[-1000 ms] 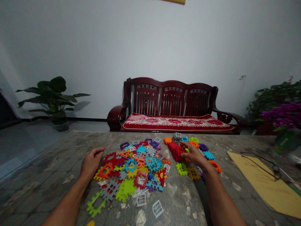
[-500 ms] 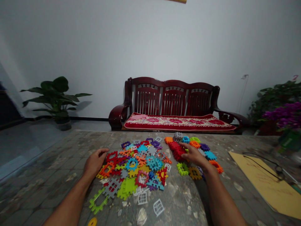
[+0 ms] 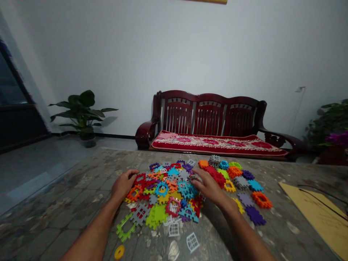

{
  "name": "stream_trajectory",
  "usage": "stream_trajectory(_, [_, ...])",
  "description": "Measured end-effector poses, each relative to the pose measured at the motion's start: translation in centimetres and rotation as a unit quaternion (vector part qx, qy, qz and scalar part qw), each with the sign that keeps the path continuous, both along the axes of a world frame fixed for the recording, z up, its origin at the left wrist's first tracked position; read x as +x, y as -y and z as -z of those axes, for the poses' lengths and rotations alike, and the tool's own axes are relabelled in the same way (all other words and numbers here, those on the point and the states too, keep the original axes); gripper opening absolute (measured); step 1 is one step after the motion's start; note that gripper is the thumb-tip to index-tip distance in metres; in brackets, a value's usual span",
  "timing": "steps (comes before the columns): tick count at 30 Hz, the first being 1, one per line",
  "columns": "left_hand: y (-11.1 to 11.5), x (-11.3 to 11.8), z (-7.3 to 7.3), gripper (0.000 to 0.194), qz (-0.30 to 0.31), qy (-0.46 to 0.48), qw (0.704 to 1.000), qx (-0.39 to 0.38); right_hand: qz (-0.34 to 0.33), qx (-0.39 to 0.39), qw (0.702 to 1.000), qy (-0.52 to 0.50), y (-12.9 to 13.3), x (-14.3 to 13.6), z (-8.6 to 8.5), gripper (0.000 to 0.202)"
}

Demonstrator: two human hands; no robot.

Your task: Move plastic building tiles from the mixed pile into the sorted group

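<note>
A mixed pile of colourful plastic interlocking building pieces (image 3: 163, 197) lies on the table, some with toothed edges and square or round openings. My left hand (image 3: 123, 186) rests at the pile's left edge, beside a red piece (image 3: 140, 178) and an orange frame piece (image 3: 134, 193), its fingers loosely apart. Over the right edge of the pile hovers my right hand (image 3: 208, 185), thumb and forefinger apart, close to a blue window-like piece (image 3: 185, 189). Nothing shows between its fingers. To the right stand stacks sorted by colour, among them a red stack (image 3: 216, 175) and a grey stack (image 3: 214, 161).
White window pieces (image 3: 193, 242) and a yellow ring (image 3: 119, 252) lie near the front of the stone-patterned table (image 3: 84, 221). A yellow sheet (image 3: 312, 217) with a black cord on it is at right. Behind stands a wooden bench (image 3: 208, 112).
My right hand has moved left, from the red stack to the edge of the mixed pile. My left hand stays by the pile. The whole view has shifted a little.
</note>
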State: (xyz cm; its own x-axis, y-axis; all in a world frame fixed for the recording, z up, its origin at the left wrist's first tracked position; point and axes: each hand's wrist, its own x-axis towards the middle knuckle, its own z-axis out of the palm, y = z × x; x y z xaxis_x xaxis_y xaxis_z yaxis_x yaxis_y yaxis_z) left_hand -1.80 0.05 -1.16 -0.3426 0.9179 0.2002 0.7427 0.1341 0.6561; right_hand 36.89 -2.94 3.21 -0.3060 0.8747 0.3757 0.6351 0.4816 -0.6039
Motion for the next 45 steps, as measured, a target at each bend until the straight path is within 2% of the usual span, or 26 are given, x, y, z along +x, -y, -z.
stream_trajectory(5, [0.1,0.5,-0.2,0.027,0.056,0.026,0.998,0.01,-0.004,0.008,0.998,0.066,0.9,-3.0,1.8,0.047])
stream_trajectory(12, [0.1,1.1,-0.5,0.029,0.104,0.038,0.994,0.015,-0.062,0.007,0.993,0.1,2.2,-4.6,1.7,0.043])
stream_trajectory(19, [0.1,1.1,-0.5,0.033,0.136,0.019,0.99,0.015,-0.04,0.032,0.997,0.059,2.6,-4.2,1.8,0.036])
stream_trajectory(25, [0.0,1.4,-0.6,0.031,0.118,0.091,0.987,0.056,-0.029,0.071,0.996,0.037,2.6,-3.8,2.6,0.027])
stream_trajectory(31, [0.4,1.6,-1.3,0.032,0.094,0.104,0.987,0.073,-0.021,0.114,0.993,0.009,2.5,-3.7,2.9,0.027])
stream_trajectory(41, [0.1,1.4,-0.8,0.039,0.077,0.136,0.985,0.076,-0.007,0.093,0.995,-0.023,2.1,-3.6,3.2,0.026])
stream_trajectory(45, [0.0,1.5,-0.9,0.043,0.076,0.193,0.974,0.092,-0.003,0.091,0.996,-0.026,2.0,-3.6,3.3,0.026])
